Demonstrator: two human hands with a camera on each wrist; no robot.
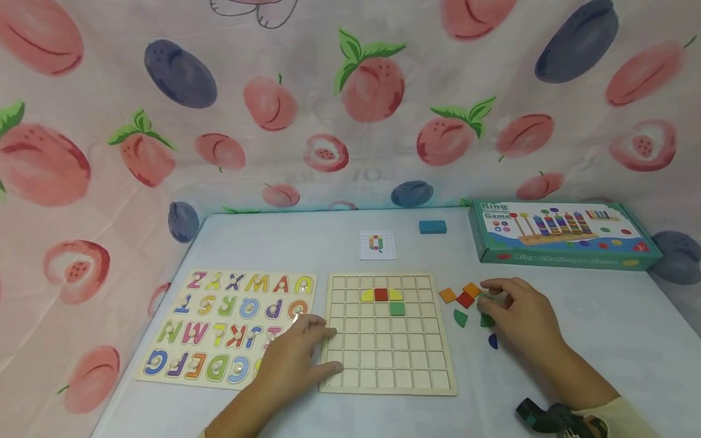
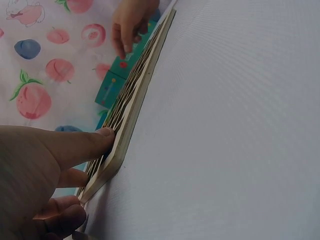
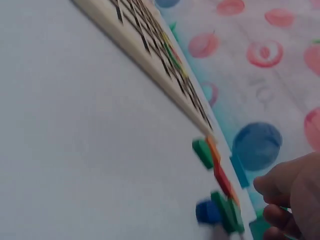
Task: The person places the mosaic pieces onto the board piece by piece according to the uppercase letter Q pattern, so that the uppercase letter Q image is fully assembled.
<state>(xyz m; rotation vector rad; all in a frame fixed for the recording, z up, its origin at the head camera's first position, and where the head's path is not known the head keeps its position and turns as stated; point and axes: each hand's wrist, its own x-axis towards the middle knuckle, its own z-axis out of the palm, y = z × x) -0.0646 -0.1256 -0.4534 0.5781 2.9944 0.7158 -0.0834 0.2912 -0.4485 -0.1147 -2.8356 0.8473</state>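
My left hand point(image 1: 292, 353) rests at the left edge of a wooden grid board point(image 1: 383, 359), its thumb and fingertips touching the board near the lower left. On the grid sit a red square tile point(image 1: 380, 295), a yellow curved piece point(image 1: 367, 296) on each side of it, and a green square tile point(image 1: 397, 309) below. My right hand point(image 1: 523, 313), fingers loosely bent, hovers over loose pieces right of the board. Among these are an orange square point(image 1: 447, 295), a red square point(image 1: 465, 299), a green quarter-round piece point(image 1: 460, 317) and a dark blue piece point(image 1: 493, 341). No piece shows in its fingers.
An alphabet board point(image 1: 213, 298) with knobbed letters lies to the left, partly behind my left hand. Beyond the grid are a pattern card point(image 1: 377, 245) and a blue block point(image 1: 432, 227). A green game box point(image 1: 569, 234) stands back right, before a fruit-print cloth.
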